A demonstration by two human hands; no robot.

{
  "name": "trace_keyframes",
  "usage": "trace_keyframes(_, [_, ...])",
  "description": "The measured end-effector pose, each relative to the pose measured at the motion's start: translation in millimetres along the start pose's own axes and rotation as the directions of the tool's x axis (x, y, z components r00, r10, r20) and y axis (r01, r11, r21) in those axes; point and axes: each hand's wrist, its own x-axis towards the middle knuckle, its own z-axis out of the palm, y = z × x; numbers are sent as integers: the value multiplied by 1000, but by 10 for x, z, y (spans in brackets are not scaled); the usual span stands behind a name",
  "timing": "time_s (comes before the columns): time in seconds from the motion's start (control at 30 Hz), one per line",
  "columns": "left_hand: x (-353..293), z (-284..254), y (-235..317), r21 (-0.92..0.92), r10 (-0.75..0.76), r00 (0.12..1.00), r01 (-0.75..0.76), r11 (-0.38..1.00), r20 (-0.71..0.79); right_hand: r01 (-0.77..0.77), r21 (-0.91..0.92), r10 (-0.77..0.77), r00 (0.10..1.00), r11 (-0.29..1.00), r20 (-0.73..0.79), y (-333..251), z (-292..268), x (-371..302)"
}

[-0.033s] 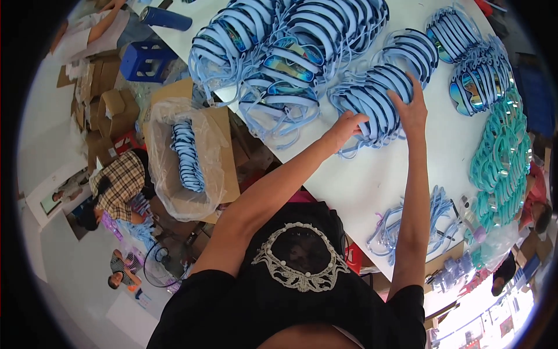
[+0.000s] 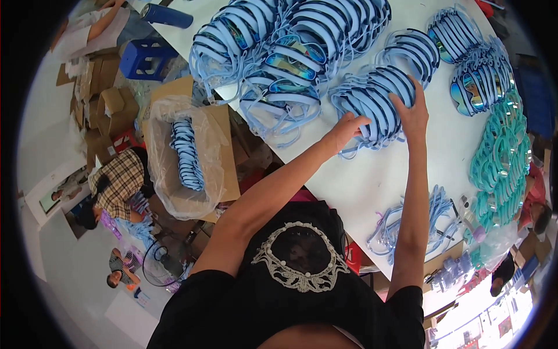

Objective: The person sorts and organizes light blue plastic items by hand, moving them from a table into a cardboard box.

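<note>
On the white table [image 2: 343, 180], a row of light blue swim goggles [image 2: 367, 96] with dark-edged frames stands packed tightly together, straps trailing at its near side. My left hand [image 2: 347, 132] grips the row's near left end, with its thumb and fingertips against the frames. My right hand [image 2: 411, 113] is around the right end, thumb on the near side and fingers reaching over the far side. Parts of the fingers on both hands are hidden behind the goggles. Another short row of blue goggles [image 2: 415, 52] curves just beyond my right hand.
Larger rows of blue goggles [image 2: 290, 64] cover the far left of the table. Teal goggles [image 2: 500, 157] pile along the right edge, near loose blue straps [image 2: 407, 230]. A carton [image 2: 229, 157] lined with plastic stands left, holding goggles. A blue stool [image 2: 145, 60] and people are beyond.
</note>
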Motion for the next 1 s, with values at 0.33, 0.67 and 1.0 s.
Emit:
trace_keyframes(0.33, [-1087,74,100,377,313,946,-320,869,79,213,29,-202,957,977,-208,-495,-121,-950])
trace_keyframes(0.67, [-2673,-1078,172,454,442,893,-361,815,-84,461,-25,-457,885,887,87,-2020,750,-1666])
trace_keyframes(1.0, [-3806,-3502,378,100,710,603,-733,673,-364,688,293,-748,624,664,227,-3672,3419,-2157])
